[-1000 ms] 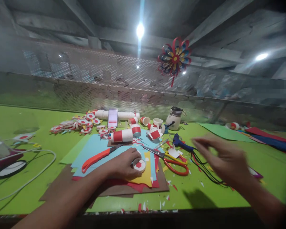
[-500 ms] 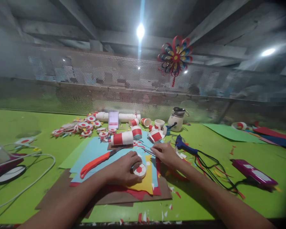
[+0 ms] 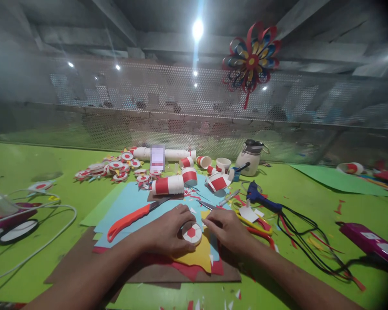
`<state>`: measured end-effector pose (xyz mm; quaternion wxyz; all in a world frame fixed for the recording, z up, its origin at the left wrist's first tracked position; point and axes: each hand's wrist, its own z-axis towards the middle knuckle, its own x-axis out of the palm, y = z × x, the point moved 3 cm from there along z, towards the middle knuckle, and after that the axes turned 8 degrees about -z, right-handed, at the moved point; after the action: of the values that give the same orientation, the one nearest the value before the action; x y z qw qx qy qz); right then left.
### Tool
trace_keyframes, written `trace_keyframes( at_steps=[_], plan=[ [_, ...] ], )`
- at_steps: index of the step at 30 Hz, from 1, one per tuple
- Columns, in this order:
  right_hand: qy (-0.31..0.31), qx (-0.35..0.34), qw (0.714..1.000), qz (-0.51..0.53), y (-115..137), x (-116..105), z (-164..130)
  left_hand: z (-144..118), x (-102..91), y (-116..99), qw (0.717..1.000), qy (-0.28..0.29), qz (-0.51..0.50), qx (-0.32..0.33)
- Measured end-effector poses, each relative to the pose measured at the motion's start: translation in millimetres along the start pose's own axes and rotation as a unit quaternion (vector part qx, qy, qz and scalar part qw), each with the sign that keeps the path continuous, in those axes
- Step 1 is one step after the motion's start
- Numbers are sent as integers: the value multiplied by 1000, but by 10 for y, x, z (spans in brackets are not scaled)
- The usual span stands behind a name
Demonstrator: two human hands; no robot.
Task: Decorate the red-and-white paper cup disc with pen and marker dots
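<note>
1. A green counter (image 3: pixel 310 202) is running below a perforated metal screen (image 3: pixel 116 103), and a paper flower (image 3: pixel 251 60) is hanging in front of that screen.
2. A stack of coloured paper sheets (image 3: pixel 129 202) is lying near the front edge of the counter, at its middle.
3. The left hand (image 3: pixel 168 232) is resting on the sheets, its fingers curled around a small red-and-white disc (image 3: pixel 192 233) and gripping it from the left.
4. The right hand (image 3: pixel 228 228) is lying just beside the disc, its fingertips (image 3: pixel 207 223) touching the disc's right rim; the hand is loosely bent and is clasping nothing else.
5. An orange knife (image 3: pixel 129 217) is lying on the blue sheet, just behind the left hand.
6. Red-handled scissors (image 3: pixel 261 230) are lying beside the right hand, partly hidden by it.
7. A blue glue gun (image 3: pixel 257 197) is lying further toward the right, its black cord (image 3: pixel 304 239) trailing toward the front right corner.
8. Red-and-white cups (image 3: pixel 168 185) are lying on their sides behind the sheets, and cut discs (image 3: pixel 113 168) are piling toward the back edge.
9. A purple case (image 3: pixel 368 241) is lying near the right edge.
</note>
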<state>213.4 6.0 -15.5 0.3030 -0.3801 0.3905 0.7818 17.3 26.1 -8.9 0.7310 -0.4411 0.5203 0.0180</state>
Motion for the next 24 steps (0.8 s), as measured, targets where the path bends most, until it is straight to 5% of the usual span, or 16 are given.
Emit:
trace_keyframes(
  at_steps=[24],
  plan=[
    [26,44,999,2,-137,58,25,-9,20,30,1000,-3,20,11]
  ],
)
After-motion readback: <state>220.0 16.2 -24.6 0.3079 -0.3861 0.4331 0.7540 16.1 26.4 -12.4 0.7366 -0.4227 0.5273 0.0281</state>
